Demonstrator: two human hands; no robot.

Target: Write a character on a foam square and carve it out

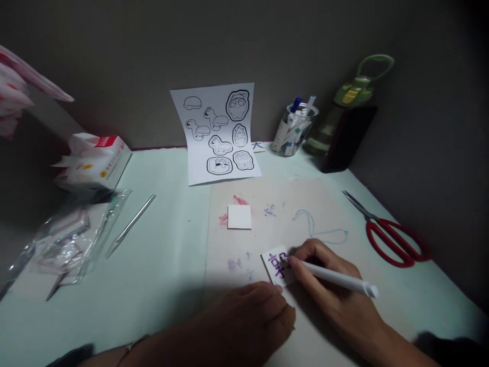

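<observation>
A white marker pen (pixel 340 279) is in my right hand (pixel 340 290), pinched between thumb and fingers, its tip down at a small white square tile (pixel 288 280). Dark purple character strokes show on that tile. My left hand (pixel 255 316) is curled, its fingertips steadying the tile's lower edge. Under both lies a pale sheet (pixel 229 188) with red, purple and blue smudges and a blue curved outline. A second, blank white tile (pixel 239 217) lies farther up the sheet.
Line drawings cover a paper (pixel 202 148) leaning on the wall. Behind stand a marker cup (pixel 282 135), a green bottle (pixel 319 127) and a dark phone (pixel 347 137). Red-handled scissors (pixel 401 239) lie right; a craft knife (pixel 132 224), plastic bag (pixel 99 229) and tissue pack (pixel 110 165) left.
</observation>
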